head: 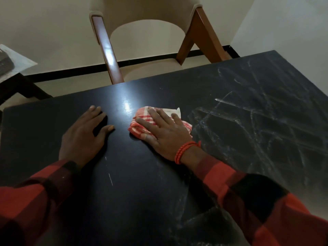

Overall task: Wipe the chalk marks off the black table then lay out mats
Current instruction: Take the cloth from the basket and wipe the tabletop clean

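Observation:
The black table (53,125) fills most of the view. White chalk marks (257,121) smear its right half, with fainter streaks near the front right. The left half looks dark and glossy, apart from two short white lines (110,179). A folded red-and-white checked cloth (142,116) lies near the table's middle. My right hand (163,130) presses flat on the cloth with fingers spread. My left hand (85,134) rests flat on the bare table to the left of the cloth, fingers straight. No mats are in view.
A beige upholstered chair (147,23) with brown wooden legs stands pushed against the far edge of the table. A second dark table (16,80) with a wrapped object sits at the far left. Pale floor and wall lie beyond.

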